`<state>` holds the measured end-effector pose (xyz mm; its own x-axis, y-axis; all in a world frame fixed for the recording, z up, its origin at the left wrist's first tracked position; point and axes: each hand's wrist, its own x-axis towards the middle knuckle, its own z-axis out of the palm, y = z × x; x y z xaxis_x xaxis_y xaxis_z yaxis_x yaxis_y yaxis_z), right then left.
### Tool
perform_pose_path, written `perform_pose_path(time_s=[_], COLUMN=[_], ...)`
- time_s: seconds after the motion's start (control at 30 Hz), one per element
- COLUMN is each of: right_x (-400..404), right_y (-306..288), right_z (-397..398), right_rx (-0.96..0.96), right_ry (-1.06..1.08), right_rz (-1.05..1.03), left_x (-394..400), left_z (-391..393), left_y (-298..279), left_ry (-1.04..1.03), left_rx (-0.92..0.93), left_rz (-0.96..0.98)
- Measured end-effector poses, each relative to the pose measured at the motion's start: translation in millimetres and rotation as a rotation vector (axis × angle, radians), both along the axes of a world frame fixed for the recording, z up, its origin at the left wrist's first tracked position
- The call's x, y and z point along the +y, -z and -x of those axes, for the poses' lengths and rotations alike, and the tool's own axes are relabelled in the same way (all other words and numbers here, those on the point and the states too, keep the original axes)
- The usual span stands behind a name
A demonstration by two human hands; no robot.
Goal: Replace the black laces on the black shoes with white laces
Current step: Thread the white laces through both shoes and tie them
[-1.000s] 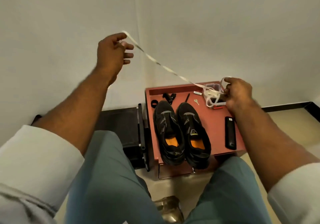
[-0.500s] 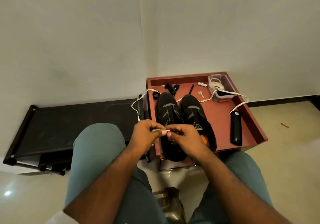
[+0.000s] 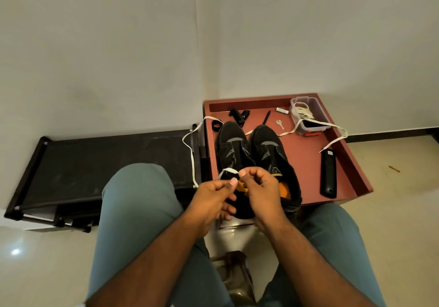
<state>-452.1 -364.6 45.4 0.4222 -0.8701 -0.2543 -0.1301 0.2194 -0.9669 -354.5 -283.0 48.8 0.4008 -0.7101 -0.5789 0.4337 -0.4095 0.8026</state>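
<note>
Two black shoes, the left shoe (image 3: 231,151) and the right shoe (image 3: 270,152), stand side by side on a red tray table (image 3: 306,164), toes pointing away. A white lace (image 3: 191,150) loops off the table's left edge and runs back behind the shoes toward the right. My left hand (image 3: 211,198) and my right hand (image 3: 261,188) meet over the left shoe's opening, and both pinch a short bent piece of the white lace (image 3: 229,170) between thumb and fingertips. The heels of both shoes are partly hidden by my hands.
A clear plastic box (image 3: 316,114) with more white lace sits at the table's back right. A black remote-like bar (image 3: 328,172), a key (image 3: 280,124), a pen and small black parts lie on the table. A low black bench (image 3: 95,164) stands to the left.
A second ago my left hand held the lace high and my right hand held it at the box. Both hands have come down together over the left shoe, and the lace now lies slack.
</note>
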Motion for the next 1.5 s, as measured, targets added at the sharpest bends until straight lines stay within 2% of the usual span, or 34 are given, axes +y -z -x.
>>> perform_pose_path(time_s=[0.27,0.37,0.43,0.53,0.6,0.73,0.87,0.97,1.07,1.13,1.27,1.43,1.5], right_x=[-2,-8,-12,-13,-10,-3,8,13,21,20,2,-14,-19], right_y=[7,14,22,28,24,17,19,15,11,11,3,19,28], right_z=[2,4,9,12,10,21,30,29,34,37,29,-5,-15], right_rx=[0.022,0.085,0.264,0.622,0.808,1.136,1.263,1.240,1.132,0.965,0.683,0.574,0.596], right_ry=[-0.175,-0.189,-0.219,-0.482,-0.629,-0.731,-0.786,-0.849,-0.865,-0.724,-0.294,-0.115,-0.086], right_rz=[-0.014,0.113,0.315,0.617,0.735,0.798,0.800,0.691,0.401,0.244,0.232,-0.014,-0.021], left_x=[-13,-17,-18,-20,-20,-21,-23,-25,-26,-29,-42,-57,-62], left_z=[-7,-13,-17,-22,-24,-23,-21,-20,-22,-22,-22,-21,-22], left_y=[5,10,14,22,26,31,35,38,41,43,48,57,62], left_ry=[-0.282,-0.342,-0.400,-0.457,-0.458,-0.388,-0.289,-0.293,-0.295,-0.295,-0.273,-0.246,-0.229], left_rx=[0.122,0.074,0.022,-0.025,-0.025,-0.006,-0.001,-0.002,-0.015,-0.040,-0.133,-0.224,-0.280], left_rz=[0.120,0.135,0.112,0.088,0.082,0.083,0.047,0.032,0.025,0.016,-0.012,-0.020,-0.028])
